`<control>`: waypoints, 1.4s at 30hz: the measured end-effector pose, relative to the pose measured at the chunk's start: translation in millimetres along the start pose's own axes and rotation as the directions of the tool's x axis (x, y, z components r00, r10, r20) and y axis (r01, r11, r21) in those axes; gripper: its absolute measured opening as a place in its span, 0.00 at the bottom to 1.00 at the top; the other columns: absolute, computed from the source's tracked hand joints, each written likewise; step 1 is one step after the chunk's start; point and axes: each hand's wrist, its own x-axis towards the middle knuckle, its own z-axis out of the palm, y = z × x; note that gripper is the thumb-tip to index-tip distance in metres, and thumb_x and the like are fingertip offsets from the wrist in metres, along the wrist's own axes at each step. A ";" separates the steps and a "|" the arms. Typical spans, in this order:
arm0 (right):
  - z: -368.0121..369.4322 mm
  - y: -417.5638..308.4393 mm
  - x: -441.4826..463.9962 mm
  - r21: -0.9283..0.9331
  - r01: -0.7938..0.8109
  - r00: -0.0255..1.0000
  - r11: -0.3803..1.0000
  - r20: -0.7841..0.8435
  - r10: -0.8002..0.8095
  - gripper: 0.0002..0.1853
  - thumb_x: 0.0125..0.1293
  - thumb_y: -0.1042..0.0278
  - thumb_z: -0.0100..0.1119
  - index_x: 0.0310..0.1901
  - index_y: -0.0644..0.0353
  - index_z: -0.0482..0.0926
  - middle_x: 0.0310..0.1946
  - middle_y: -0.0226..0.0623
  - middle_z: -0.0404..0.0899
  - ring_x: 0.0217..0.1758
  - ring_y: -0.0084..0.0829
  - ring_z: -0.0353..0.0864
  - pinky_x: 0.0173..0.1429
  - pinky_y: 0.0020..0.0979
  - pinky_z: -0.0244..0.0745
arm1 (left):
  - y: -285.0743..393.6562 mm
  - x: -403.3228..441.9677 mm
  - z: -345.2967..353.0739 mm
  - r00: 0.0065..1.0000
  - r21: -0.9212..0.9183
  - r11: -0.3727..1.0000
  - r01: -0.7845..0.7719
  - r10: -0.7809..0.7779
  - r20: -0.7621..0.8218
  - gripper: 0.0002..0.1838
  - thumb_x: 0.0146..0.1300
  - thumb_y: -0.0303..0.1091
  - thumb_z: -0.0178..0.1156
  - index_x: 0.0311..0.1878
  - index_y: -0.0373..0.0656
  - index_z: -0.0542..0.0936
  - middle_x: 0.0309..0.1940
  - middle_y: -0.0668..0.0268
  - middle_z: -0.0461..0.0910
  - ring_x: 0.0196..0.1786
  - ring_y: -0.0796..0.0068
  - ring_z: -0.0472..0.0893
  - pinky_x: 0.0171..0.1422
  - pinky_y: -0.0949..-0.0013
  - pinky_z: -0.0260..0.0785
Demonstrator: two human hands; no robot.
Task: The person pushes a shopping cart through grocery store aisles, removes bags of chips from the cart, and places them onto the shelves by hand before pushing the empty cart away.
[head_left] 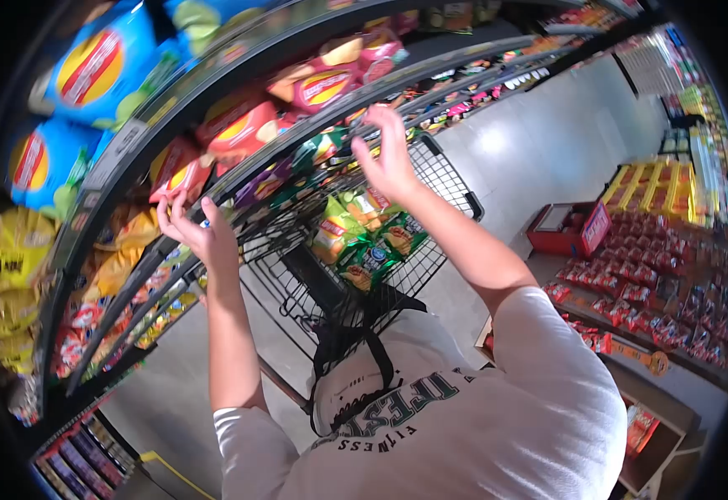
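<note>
My left hand (200,235) is raised to the shelf edge, its fingers apart at the lower end of a red chip bag (180,169); whether they touch it I cannot tell. My right hand (389,162) is up by the front rail of the same shelf, thumb and fingers apart with nothing between them. Nearest to it on the shelf is a dark red chip bag (326,86). Another red chip bag (237,129) lies between the hands. Below them stands a black wire shopping cart (430,267) holding several green snack bags (364,265).
Blue chip bags (97,71) and yellow bags (18,250) fill the shelves at left. On the right are a display of red packets (630,258), a red box (568,229) and yellow cartons (651,187). Grey floor (522,137) runs between the shelves and the display.
</note>
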 end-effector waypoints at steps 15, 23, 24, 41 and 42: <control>14.8 163.4 149.9 -0.001 -0.602 0.798 0.798 0.022 0.602 0.29 0.68 0.54 0.53 0.57 0.77 0.73 0.57 0.66 0.75 0.64 0.60 0.74 0.71 0.46 0.68 | 155.0 100.2 192.5 0.536 -0.098 0.741 -0.665 0.564 0.628 0.24 0.65 0.29 0.61 0.64 0.55 0.76 0.65 0.53 0.73 0.65 0.49 0.75 0.69 0.50 0.69; -3.8 208.9 169.4 0.222 -0.750 0.625 0.623 0.545 0.559 0.45 0.55 0.38 0.68 0.52 0.84 0.77 0.52 0.60 0.79 0.55 0.42 0.80 0.57 0.39 0.75 | 137.1 113.1 200.8 0.536 0.103 0.612 -0.784 0.584 0.610 0.27 0.69 0.36 0.57 0.71 0.61 0.72 0.71 0.54 0.69 0.59 0.47 0.80 0.59 0.52 0.76; -12.2 203.1 169.2 0.182 -0.720 0.636 0.670 0.558 0.532 0.43 0.56 0.38 0.68 0.47 0.85 0.79 0.44 0.53 0.82 0.47 0.35 0.80 0.51 0.37 0.76 | 139.5 107.5 199.0 0.578 0.094 0.717 -0.690 0.469 0.668 0.27 0.68 0.36 0.57 0.71 0.61 0.71 0.71 0.53 0.69 0.59 0.47 0.80 0.59 0.51 0.76; -37.2 179.2 175.0 -0.194 -0.462 0.614 0.865 0.634 0.470 0.44 0.42 0.42 0.83 0.42 0.83 0.81 0.45 0.63 0.85 0.48 0.49 0.87 0.54 0.39 0.79 | 180.8 157.6 267.0 0.691 0.216 0.717 -0.663 0.476 0.544 0.20 0.72 0.45 0.54 0.55 0.40 0.81 0.49 0.45 0.83 0.55 0.42 0.81 0.63 0.48 0.69; -36.5 178.6 174.7 -0.192 -0.467 0.615 0.863 0.630 0.473 0.44 0.42 0.42 0.83 0.44 0.83 0.81 0.46 0.62 0.85 0.48 0.49 0.87 0.54 0.39 0.79 | 177.7 159.5 269.3 0.697 0.224 0.714 -0.664 0.482 0.531 0.20 0.73 0.45 0.53 0.55 0.41 0.81 0.50 0.45 0.83 0.55 0.42 0.81 0.63 0.48 0.70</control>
